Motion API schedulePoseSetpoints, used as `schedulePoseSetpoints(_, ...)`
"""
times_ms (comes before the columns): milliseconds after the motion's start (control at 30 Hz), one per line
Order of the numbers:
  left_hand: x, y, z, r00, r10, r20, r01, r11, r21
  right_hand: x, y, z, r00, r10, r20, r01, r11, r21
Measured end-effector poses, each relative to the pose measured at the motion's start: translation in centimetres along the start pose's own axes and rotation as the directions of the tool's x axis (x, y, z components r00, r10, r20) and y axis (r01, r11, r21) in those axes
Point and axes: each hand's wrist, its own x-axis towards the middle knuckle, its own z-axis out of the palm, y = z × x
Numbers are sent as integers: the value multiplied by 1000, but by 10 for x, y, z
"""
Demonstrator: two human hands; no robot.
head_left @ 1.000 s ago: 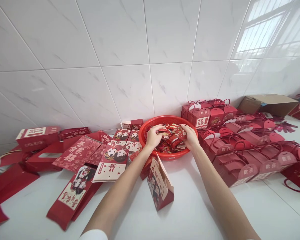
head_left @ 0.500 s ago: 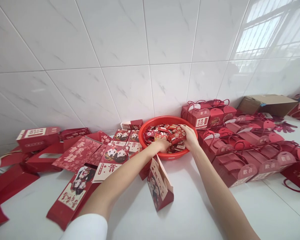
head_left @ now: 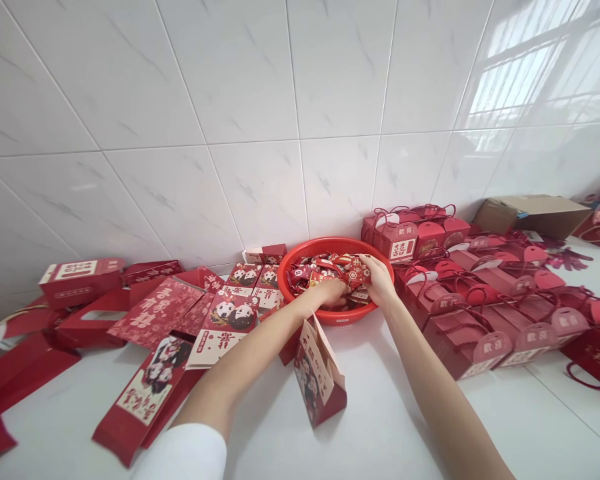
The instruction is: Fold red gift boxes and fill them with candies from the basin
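Note:
A red plastic basket (head_left: 341, 319) stands against the wall, filled with wrapped sweets (head_left: 325, 261) in mostly red wrappers. My left hand (head_left: 331, 292) reaches down among them with curled fingers; the tips are buried, so what they grip cannot be made out. At the basket's right side, my right hand (head_left: 379, 277) is closed on a red patterned packet (head_left: 359, 272), thumb on its top edge. Just in front of the basket stands a small red and cream gift box (head_left: 320, 377), its top panels leaning together like a tent.
Flat and part-folded red boxes (head_left: 155, 310) spread over the left side. Rows of closed red gift boxes with cord handles (head_left: 475, 327) fill the right. Farther back lie a cardboard carton (head_left: 535, 210) and dark red gloves (head_left: 570, 259). White tiles (head_left: 250, 180) line the wall behind.
My left hand has shifted slightly right and deeper among the sweets. The right hand stays at the basket's right side with the packet. The view has tilted a little upward.

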Motion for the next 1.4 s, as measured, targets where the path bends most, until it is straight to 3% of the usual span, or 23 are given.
schedulePoseSetpoints(167, -1, -8, -3, 981, -33, -190, -6, 979, -203, -1, -1, 1, 1000, 7, -2, -7, 1000, 9)
schedulePoseSetpoints(300, 0, -15, -4, 908, -181, -377, 28, 926, -377, 0, -1, 1, 1000, 0, -20, 1, 1000, 15)
schedulePoseSetpoints(433, 4, -18, -5, 848, -331, -415, 50, 828, -558, 1, 0, 1, 999, -3, -35, 4, 1000, 17)
schedulePoseSetpoints(533, 6, -16, -9, 854, -372, -364, 43, 748, -663, 1, -1, 1, 1000, 6, -24, -6, 1000, 15)
schedulePoseSetpoints(667, 2, -10, -16, 915, -324, -239, 64, 704, -707, 0, -1, 2, 1000, 2, -12, -2, 1000, 21)
schedulePoseSetpoints(867, -9, 3, -9, 993, -120, 11, 105, 817, -567, -1, -2, 1, 1000, 0, -5, 0, 1000, 21)
schedulePoseSetpoints(967, -13, 6, -3, 993, -38, 109, 81, 906, -417, 0, -1, 1, 1000, -1, -9, 1, 1000, 24)
schedulePoseSetpoints(1067, -14, 7, -1, 993, 1, 114, 31, 959, -281, 0, 0, 1, 1000, -10, -15, 10, 1000, 23)
schedulePoseSetpoints(1233, -13, 9, -1, 992, 55, 110, -41, 991, -131, 0, 1, 0, 1000, -15, -5, 15, 1000, 7)
schedulePoseSetpoints(1400, -13, 8, -2, 978, 43, 205, -31, 998, -62, 0, 2, -1, 1000, -9, 1, 9, 1000, -1)
